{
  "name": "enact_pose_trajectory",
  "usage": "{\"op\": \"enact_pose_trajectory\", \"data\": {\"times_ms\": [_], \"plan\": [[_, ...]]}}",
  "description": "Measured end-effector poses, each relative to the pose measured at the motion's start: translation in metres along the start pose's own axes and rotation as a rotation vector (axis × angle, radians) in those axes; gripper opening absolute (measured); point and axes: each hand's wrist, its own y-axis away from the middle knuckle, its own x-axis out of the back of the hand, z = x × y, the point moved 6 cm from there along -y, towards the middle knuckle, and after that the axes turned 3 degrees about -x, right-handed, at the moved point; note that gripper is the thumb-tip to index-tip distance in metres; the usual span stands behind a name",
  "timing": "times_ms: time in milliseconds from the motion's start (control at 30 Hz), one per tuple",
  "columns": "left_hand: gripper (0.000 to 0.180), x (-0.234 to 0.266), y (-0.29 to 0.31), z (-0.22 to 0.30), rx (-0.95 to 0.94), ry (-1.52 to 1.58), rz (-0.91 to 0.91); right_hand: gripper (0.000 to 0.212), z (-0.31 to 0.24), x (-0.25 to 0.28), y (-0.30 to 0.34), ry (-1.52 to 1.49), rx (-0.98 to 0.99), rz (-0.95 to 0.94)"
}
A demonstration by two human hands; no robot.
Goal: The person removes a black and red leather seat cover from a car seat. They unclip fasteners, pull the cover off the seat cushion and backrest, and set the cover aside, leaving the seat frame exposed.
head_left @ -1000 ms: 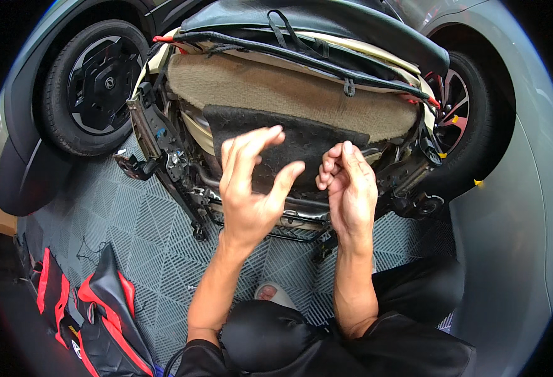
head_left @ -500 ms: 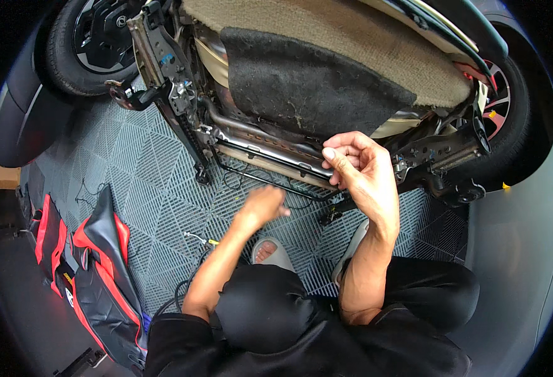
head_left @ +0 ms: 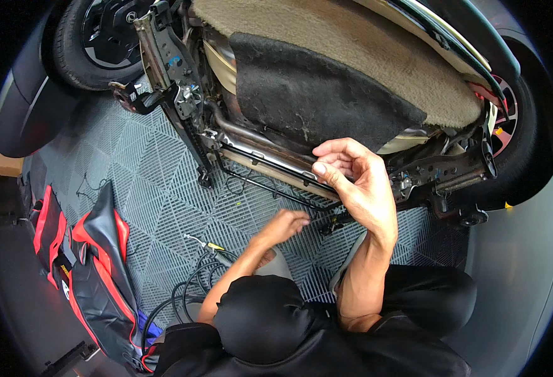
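Note:
A car seat lies tipped over in front of me, its underside showing metal rails (head_left: 185,103), a tan fibrous backing (head_left: 352,56) and a black felt panel (head_left: 314,94). Along its near edge runs a thin black bar (head_left: 270,193). My right hand (head_left: 361,185) is raised above this edge, loosely curled, with a gap between thumb and forefinger and nothing visible in it. Lower and to the left, my left hand (head_left: 282,227) hovers over the floor with fingers drawn together. Whatever they may hold is hidden.
Black hoses (head_left: 191,283) with a yellow-banded fitting (head_left: 215,246) lie left of my left arm. Farther left rests a black and red seat cover (head_left: 97,251). Wheels (head_left: 103,38) stand at both sides, and a grey panel (head_left: 509,270) curves along the right. Grey grating tiles (head_left: 144,163) form the floor.
My left hand has moved right and slightly down. My right hand has shifted a little left, its thumb and forefinger further apart. More of the hoses shows now.

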Motion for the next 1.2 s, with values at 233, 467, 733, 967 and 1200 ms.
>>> {"op": "enact_pose_trajectory", "data": {"times_ms": [233, 467, 733, 967, 1200], "plan": [[0.016, 0.174, 0.037, 0.256, -0.637, -0.467, 0.440, 0.033, -0.006, -0.048, 0.002, -0.173, 0.225, -0.338], [0.023, 0.183, 0.014, 0.346, -0.873, -0.935, 0.490, 0.018, -0.048, -0.013, -0.008, -0.383, 0.174, -0.082], [0.047, 0.176, -0.025, 0.405, -1.161, -0.935, 0.948, 0.018, -0.019, 0.030, -0.017, -0.754, 0.346, 0.366], [0.019, 0.181, -0.053, 0.393, -1.358, -0.825, 0.770, 0.020, -0.018, 0.022, -0.016, -0.896, 0.347, 0.537], [0.018, 0.166, -0.058, 0.346, -1.064, -0.691, 0.524, 0.019, -0.017, 0.024, -0.017, -0.915, 0.345, 0.574]]}}
